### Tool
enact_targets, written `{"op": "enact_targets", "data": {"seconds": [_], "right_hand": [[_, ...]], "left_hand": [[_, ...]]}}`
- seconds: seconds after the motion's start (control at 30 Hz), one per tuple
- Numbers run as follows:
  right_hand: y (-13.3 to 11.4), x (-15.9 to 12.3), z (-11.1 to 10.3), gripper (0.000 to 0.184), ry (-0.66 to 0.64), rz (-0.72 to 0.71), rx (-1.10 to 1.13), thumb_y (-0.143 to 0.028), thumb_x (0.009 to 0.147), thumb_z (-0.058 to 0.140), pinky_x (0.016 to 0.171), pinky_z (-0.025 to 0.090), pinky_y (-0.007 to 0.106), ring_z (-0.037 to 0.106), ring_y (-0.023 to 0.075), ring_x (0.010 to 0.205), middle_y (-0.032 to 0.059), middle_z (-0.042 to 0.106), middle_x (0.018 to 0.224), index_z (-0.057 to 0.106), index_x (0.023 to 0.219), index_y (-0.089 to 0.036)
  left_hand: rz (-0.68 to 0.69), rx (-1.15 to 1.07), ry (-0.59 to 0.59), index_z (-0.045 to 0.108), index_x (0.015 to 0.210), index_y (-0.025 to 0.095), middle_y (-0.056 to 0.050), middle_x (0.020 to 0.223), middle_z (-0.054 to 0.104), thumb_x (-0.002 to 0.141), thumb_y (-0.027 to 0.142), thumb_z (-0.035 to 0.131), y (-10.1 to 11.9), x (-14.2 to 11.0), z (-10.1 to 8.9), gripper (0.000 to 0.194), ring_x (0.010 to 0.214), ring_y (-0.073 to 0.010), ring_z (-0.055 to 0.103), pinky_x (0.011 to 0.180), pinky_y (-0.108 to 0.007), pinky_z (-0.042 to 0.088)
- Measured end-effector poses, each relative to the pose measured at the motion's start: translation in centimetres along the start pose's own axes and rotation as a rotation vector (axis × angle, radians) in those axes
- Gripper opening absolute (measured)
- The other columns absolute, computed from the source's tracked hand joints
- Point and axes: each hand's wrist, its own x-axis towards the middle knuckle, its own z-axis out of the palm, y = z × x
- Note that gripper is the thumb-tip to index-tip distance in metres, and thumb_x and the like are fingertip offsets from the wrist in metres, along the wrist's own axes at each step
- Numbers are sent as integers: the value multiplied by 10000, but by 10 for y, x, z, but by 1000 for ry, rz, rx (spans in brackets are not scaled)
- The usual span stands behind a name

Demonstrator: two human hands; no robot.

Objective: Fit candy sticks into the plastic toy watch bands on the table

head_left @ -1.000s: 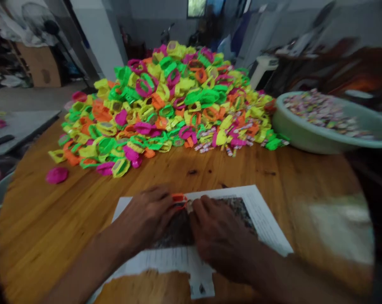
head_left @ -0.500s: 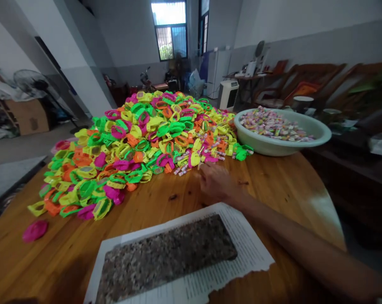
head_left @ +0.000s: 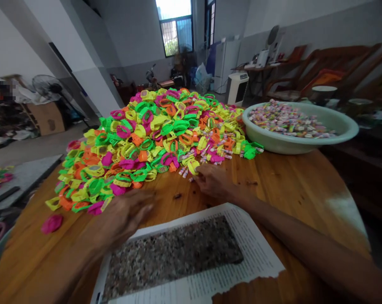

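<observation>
A big heap of plastic toy watches [head_left: 159, 131] in yellow, green, pink and orange covers the far side of the wooden table. At the heap's near edge, my right hand [head_left: 214, 181] has its fingers closed on a yellow toy watch [head_left: 193, 167]; small wrapped candies [head_left: 183, 172] lie beside it. My left hand [head_left: 124, 215], smeared by motion, hovers over the table near the heap's front left, fingers stretched out and apart, nothing visible in them. Below both hands, a speckled stone slab [head_left: 174, 257] rests on a printed paper sheet [head_left: 257, 261].
To the right of the heap stands a pale green basin [head_left: 292, 147] full of small wrapped candies. A lone pink piece [head_left: 52, 223] lies at the table's left. Beyond the table are a white air cooler [head_left: 237, 88], a wooden bench [head_left: 336, 67] and a standing fan [head_left: 47, 86].
My left hand has come into view from the lower left. My right hand now grips the yellow toy watch, which has shifted slightly nearer. The camera view has turned a little left.
</observation>
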Motion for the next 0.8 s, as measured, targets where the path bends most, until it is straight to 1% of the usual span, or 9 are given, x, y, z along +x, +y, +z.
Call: {"op": "enact_targets", "data": {"seconds": [0.07, 0.13, 0.23, 0.3, 0.43, 0.53, 0.63, 0.73, 0.8], "right_hand": [[-3, -10, -2, 161, -18, -69, 25, -254, 934, 544, 709, 343, 283, 565, 171, 803, 61, 635, 854, 613, 825, -158], [-4, -17, -3, 138, -39, -126, 47, -244, 929, 554, 698, 341, 279, 550, 162, 788, 55, 616, 865, 619, 846, -155], [-8, -24, -2, 125, -59, -189, 66, -234, 926, 548, 694, 341, 283, 535, 161, 779, 58, 599, 879, 630, 880, -152], [-12, -28, -2, 126, -52, -252, 87, -212, 927, 520, 709, 350, 289, 540, 170, 812, 69, 601, 926, 632, 930, -154], [-20, -36, -8, 167, -32, -341, 135, -137, 880, 483, 712, 373, 291, 540, 176, 825, 75, 594, 967, 611, 985, -156], [-14, -41, -17, 178, -3, -184, 96, -127, 848, 480, 696, 382, 299, 534, 184, 798, 92, 584, 952, 601, 978, -134], [1, -47, -24, 149, -79, -67, 58, -150, 849, 485, 685, 383, 304, 541, 185, 775, 92, 587, 942, 619, 914, -143], [15, -50, -25, 171, -176, -119, 85, -136, 834, 498, 738, 398, 299, 566, 184, 824, 86, 597, 977, 645, 921, -149], [19, -51, -23, 187, -203, -140, 66, -149, 863, 489, 753, 399, 297, 574, 187, 850, 90, 602, 993, 647, 963, -145]], "left_hand": [[59, -23, -2, 618, 1284, 195, -98, 1204, 694, 958, 374, 493, 8, 34, 18, 392, 1034, -234, 687, 884, -342, 563], [99, -43, 20, 494, 1419, 168, -145, 1324, 616, 926, 340, 544, 12, 58, 34, 524, 1150, -276, 633, 963, -412, 533], [204, -87, 19, 373, 1500, 186, -154, 1431, 518, 877, 275, 610, 16, 79, 49, 672, 1253, -285, 559, 1027, -437, 498], [260, -88, -5, 406, 1480, 198, -138, 1437, 518, 869, 234, 611, 18, 84, 54, 645, 1279, -281, 538, 1050, -440, 481], [260, -44, -19, 589, 1309, 206, -113, 1235, 653, 898, 214, 573, 17, 82, 55, 412, 1161, -267, 611, 992, -417, 502], [214, -139, 26, 641, 1234, 229, -77, 1099, 691, 897, 263, 611, 10, 71, 52, 340, 1012, -223, 651, 884, -335, 516], [65, -268, 0, 681, 1183, 235, -55, 1031, 710, 900, 358, 629, 3, 55, 49, 313, 876, -192, 656, 738, -280, 504], [-60, -403, -57, 683, 1202, 241, -44, 1044, 723, 903, 400, 621, -2, 38, 48, 344, 847, -189, 655, 692, -272, 493], [-117, -457, -49, 658, 1257, 234, -46, 1083, 724, 886, 400, 638, -2, 29, 49, 407, 855, -196, 653, 697, -281, 492]]}}
